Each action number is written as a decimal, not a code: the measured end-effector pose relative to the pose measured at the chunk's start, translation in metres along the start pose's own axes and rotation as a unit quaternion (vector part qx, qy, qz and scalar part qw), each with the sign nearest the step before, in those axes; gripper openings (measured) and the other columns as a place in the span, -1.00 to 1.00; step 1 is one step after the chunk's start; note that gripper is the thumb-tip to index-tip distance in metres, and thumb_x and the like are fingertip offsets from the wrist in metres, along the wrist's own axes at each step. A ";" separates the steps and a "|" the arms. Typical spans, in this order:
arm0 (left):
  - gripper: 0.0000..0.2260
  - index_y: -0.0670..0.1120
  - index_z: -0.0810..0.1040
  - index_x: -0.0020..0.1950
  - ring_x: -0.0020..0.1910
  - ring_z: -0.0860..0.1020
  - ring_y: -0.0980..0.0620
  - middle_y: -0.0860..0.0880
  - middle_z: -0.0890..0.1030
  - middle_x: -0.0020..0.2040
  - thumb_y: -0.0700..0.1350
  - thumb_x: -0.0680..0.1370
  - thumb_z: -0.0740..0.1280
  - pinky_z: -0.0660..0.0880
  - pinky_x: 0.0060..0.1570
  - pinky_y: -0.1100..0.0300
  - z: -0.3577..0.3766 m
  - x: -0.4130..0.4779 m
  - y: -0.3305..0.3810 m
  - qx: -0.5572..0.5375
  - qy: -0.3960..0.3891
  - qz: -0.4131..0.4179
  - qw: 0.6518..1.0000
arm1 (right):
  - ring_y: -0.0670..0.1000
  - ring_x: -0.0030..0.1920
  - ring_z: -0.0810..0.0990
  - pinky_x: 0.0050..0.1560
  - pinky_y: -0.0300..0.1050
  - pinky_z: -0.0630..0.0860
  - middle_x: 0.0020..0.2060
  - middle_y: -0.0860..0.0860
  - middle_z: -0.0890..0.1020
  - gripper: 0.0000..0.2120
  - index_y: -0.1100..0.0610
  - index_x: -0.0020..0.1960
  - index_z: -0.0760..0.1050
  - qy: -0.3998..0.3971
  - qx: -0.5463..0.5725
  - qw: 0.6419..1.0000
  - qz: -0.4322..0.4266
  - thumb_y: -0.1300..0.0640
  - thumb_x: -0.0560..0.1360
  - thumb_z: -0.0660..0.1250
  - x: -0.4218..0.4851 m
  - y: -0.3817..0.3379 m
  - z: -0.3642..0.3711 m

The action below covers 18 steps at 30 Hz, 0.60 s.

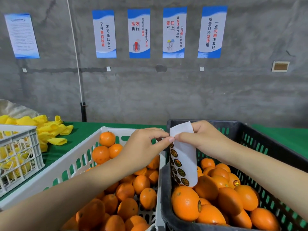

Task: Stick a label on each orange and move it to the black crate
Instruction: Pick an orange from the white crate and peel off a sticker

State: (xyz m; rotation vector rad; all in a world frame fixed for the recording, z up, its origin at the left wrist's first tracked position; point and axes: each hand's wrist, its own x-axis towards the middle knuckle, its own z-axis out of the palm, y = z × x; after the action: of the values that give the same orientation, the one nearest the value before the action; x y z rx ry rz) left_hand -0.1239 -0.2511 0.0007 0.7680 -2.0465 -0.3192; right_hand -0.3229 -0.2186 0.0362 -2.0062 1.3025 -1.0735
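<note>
A white label sheet (184, 157) with several round dark stickers hangs over the near-left corner of the black crate (266, 139). My right hand (205, 140) grips the sheet's upper part. My left hand (145, 145) pinches at the sheet's left edge near the top sticker, fingertips meeting those of the right hand. The black crate holds several oranges (186, 202), some with a dark sticker on them. Left of it the white crate (70, 157) holds several unlabelled oranges (141, 184).
A second white crate (20, 154) with yellow foam sleeves stands at far left on the green table (86, 130). More yellow foam sleeves (50, 129) lie piled behind it. A grey wall with posters rises behind the table.
</note>
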 end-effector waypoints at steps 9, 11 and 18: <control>-0.80 -0.12 0.72 0.01 -0.07 0.60 0.04 -0.02 0.69 -0.10 -0.14 0.65 0.30 0.54 -0.03 0.19 -0.002 -0.001 0.002 -0.071 -0.048 -0.012 0.996 | 0.04 -0.32 0.47 -0.27 -0.05 0.36 -0.23 0.35 0.54 -0.40 0.40 -0.13 0.52 -0.002 -0.038 0.999 -0.023 -0.18 0.23 0.29 0.002 0.003 -0.001; -0.82 -0.09 0.73 0.03 -0.04 0.63 0.09 0.02 0.71 -0.08 -0.14 0.64 0.31 0.54 -0.03 0.25 -0.002 -0.001 0.001 -0.073 -0.028 -0.025 0.997 | 0.03 -0.33 0.48 -0.28 -0.07 0.38 -0.23 0.33 0.55 -0.44 0.38 -0.14 0.53 0.007 -0.045 0.999 -0.011 -0.16 0.25 0.30 0.002 0.002 0.000; -0.84 0.02 0.71 -0.13 -0.23 0.57 0.18 0.18 0.64 -0.26 -0.15 0.58 0.37 0.47 -0.22 0.29 -0.004 0.001 -0.006 0.002 0.060 -0.034 0.998 | -0.20 -0.16 0.58 -0.25 -0.44 0.49 0.04 -0.11 0.63 -0.60 -0.03 0.23 0.51 0.150 -0.061 0.987 0.001 0.20 0.42 0.40 0.010 0.011 -0.010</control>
State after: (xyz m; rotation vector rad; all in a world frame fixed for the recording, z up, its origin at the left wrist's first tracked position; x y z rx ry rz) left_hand -0.1187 -0.2563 0.0008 0.8401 -1.9123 -0.3008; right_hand -0.3343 -0.2326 0.0373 -1.9851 1.5546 -1.3663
